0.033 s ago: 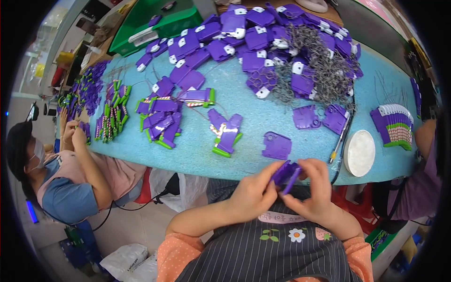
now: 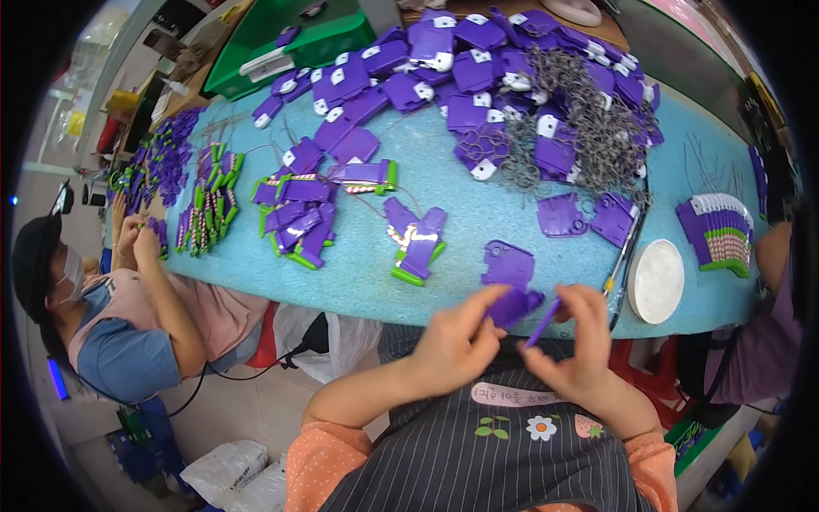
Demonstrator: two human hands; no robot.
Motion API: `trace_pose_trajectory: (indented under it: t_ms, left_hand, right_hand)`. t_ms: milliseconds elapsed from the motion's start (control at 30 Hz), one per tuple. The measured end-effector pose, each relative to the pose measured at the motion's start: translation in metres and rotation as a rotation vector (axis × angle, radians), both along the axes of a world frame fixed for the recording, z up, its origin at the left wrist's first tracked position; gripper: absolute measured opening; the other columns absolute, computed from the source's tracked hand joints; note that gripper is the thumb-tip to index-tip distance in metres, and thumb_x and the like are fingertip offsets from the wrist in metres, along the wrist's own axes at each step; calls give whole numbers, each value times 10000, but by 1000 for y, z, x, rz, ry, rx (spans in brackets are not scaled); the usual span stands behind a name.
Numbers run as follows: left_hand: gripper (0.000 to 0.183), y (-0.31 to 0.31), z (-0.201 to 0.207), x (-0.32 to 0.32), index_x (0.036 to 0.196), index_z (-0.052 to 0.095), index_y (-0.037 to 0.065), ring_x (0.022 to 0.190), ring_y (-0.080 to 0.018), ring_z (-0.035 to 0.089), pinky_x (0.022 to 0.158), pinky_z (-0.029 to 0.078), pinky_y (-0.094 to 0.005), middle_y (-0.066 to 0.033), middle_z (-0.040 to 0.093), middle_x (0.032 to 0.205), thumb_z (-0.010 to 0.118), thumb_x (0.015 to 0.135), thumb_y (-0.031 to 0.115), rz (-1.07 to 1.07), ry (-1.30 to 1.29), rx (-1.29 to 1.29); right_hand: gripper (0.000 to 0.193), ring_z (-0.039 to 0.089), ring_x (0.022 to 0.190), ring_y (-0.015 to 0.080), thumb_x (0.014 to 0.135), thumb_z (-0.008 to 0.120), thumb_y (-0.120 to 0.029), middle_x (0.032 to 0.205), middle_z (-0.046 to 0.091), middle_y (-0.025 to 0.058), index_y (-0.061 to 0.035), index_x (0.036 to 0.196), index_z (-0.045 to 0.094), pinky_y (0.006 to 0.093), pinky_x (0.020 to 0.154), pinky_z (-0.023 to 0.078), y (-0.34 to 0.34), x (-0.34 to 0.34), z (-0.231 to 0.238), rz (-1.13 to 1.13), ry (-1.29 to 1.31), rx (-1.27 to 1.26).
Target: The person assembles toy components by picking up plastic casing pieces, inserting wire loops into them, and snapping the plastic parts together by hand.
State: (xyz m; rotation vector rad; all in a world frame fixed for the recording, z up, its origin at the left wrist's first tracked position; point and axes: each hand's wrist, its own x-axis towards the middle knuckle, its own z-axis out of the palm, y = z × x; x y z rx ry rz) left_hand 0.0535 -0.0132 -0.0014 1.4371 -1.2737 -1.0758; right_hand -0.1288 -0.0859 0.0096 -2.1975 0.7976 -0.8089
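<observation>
Here, left hand (image 2: 465, 340) and right hand (image 2: 585, 354) each pinch purple plastic (image 2: 514, 309); the green bin (image 2: 341, 43) holds something purple (image 2: 288, 36), apparently.

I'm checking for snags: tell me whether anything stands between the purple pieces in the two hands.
Nothing visible: a gap separates the wider purple piece in the left hand from the edge-on purple piece in the right hand. The loose purple plate lies beyond them, on the table.
</observation>
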Motion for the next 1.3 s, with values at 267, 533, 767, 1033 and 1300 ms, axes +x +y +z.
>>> trace_pose_trajectory:
  t_ms: [267,533,767,1033,1300]
  left_hand:
    - [192,-6,0,170,961,530,11,625,-148,625,515,487,-221,-90,635,801,494,937,198,841,120,-322]
    - [194,-33,-20,104,977,500,6,674,-170,645,561,527,-254,-115,635,874,477,948,196,612,295,-48]
    - [282,-25,3,44,1171,422,-13,806,-181,624,692,488,-276,-178,597,1111,432,961,174,383,530,-133]
    - [379,-20,0,-21,1287,330,27,1081,-300,564,886,483,-416,-227,507,1224,348,991,263,200,979,-13]
    - [366,-1,5,-4,1287,323,47,925,-258,641,810,521,-345,-178,552,1171,408,976,218,-104,1058,423]
  right_hand:
    - [807,486,1026,286,607,782,-275,1196,457,161,36,1260,423,355,813,421,-13,79,19,130,251,-198]
    - [231,540,864,218,685,580,-86,918,551,90,5,895,599,285,674,445,-9,114,-5,249,297,-373]
    - [155,592,654,146,835,583,9,806,575,80,-37,927,466,261,593,500,-37,18,24,-120,-720,821]
    - [197,615,770,140,848,631,-66,896,608,77,-26,998,509,237,641,499,5,31,-3,-38,-501,1360]
    - [401,579,1041,236,973,408,-242,1208,546,189,36,1257,456,342,853,480,-53,-1,4,-21,-420,1010]
